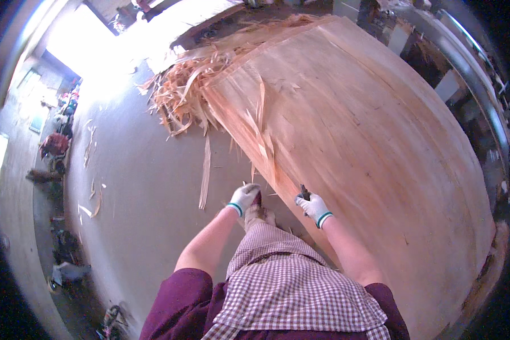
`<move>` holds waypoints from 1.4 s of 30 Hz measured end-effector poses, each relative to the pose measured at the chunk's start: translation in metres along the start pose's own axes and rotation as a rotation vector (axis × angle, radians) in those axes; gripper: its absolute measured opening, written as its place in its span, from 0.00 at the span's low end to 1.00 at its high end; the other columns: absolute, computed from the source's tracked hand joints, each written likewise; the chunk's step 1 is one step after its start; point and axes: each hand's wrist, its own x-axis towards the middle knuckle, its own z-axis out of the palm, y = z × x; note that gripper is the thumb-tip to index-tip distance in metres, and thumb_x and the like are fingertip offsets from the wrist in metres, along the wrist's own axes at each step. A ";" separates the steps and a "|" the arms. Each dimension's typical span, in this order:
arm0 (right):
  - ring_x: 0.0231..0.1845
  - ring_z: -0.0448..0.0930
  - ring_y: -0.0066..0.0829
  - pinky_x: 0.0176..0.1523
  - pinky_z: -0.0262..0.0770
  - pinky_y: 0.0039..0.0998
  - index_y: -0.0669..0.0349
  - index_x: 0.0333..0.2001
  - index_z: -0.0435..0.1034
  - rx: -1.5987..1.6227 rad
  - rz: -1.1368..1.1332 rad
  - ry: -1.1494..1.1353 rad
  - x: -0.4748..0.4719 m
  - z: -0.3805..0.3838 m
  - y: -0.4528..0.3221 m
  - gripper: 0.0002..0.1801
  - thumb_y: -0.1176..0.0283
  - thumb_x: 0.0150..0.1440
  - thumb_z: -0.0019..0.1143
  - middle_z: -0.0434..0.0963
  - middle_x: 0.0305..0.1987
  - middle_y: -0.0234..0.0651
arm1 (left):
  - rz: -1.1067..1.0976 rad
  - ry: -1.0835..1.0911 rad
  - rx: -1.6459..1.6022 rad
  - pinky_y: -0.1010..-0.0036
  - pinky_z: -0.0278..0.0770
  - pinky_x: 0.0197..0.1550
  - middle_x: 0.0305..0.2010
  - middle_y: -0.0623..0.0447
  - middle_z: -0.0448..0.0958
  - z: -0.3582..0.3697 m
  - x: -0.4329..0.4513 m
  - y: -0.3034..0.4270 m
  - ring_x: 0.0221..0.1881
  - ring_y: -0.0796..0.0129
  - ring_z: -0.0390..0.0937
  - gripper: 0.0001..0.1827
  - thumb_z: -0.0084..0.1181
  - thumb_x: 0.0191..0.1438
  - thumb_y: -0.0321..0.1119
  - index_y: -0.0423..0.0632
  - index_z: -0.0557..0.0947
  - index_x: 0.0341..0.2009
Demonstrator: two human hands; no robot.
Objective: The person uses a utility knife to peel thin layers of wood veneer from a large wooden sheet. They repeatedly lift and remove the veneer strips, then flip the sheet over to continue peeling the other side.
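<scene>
A large stack of wood veneer sheets (365, 127) lies before me, rising to my right. My right hand (314, 207), in a white knit glove with a green cuff, is closed around a small dark tool (304, 193) over the stack's near edge; the tool's kind is unclear. My left hand (245, 197), gloved alike, hangs left of that edge above my foot, its fingers curled; whether it holds a thin strip cannot be made out. Torn veneer slivers (261, 136) stick up along the edge of the stack.
A heap of veneer scraps (185, 93) lies on the grey floor (144, 191) at the stack's far left corner. One long strip (205, 172) lies nearer me, with more scraps (95, 199) farther left. A metal rail or beam (471, 72) runs beyond the stack's right side.
</scene>
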 end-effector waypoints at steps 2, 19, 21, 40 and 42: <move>0.21 0.71 0.18 0.25 0.68 0.23 0.62 0.39 0.73 0.011 0.038 -0.003 0.023 0.009 -0.025 0.16 0.62 0.52 0.61 0.75 0.28 0.28 | 0.066 0.072 0.041 0.74 0.70 0.49 0.41 0.48 0.79 -0.028 0.058 0.002 0.43 0.67 0.76 0.13 0.50 0.56 0.33 0.43 0.79 0.44; 0.49 0.75 0.51 0.50 0.71 0.41 0.66 0.55 0.58 -0.430 0.133 0.392 0.382 0.110 -0.212 0.39 0.55 0.45 0.62 0.72 0.52 0.54 | 0.525 0.054 1.019 0.53 0.44 0.68 0.69 0.49 0.50 -0.117 0.495 0.069 0.70 0.50 0.45 0.32 0.48 0.51 0.33 0.49 0.59 0.63; 0.45 0.76 0.51 0.48 0.72 0.41 0.65 0.49 0.63 -0.412 0.132 0.430 0.404 0.106 -0.211 0.29 0.59 0.47 0.58 0.76 0.44 0.52 | 0.570 0.015 1.003 0.54 0.41 0.68 0.71 0.50 0.46 -0.108 0.515 0.074 0.71 0.53 0.42 0.35 0.47 0.51 0.33 0.48 0.56 0.64; 0.37 0.77 0.49 0.41 0.71 0.36 0.68 0.36 0.68 0.047 0.070 0.508 0.403 0.028 -0.213 0.19 0.60 0.53 0.54 0.76 0.34 0.54 | 0.582 -0.120 1.101 0.45 0.29 0.67 0.71 0.53 0.46 -0.081 0.539 0.056 0.72 0.59 0.37 0.34 0.42 0.57 0.46 0.55 0.51 0.67; 0.39 0.78 0.49 0.42 0.73 0.38 0.66 0.41 0.64 -0.042 -0.113 0.727 0.429 0.018 -0.225 0.30 0.51 0.47 0.62 0.77 0.37 0.52 | 0.602 -0.107 1.041 0.44 0.30 0.67 0.71 0.53 0.45 -0.083 0.538 0.056 0.72 0.58 0.39 0.36 0.45 0.55 0.46 0.54 0.51 0.66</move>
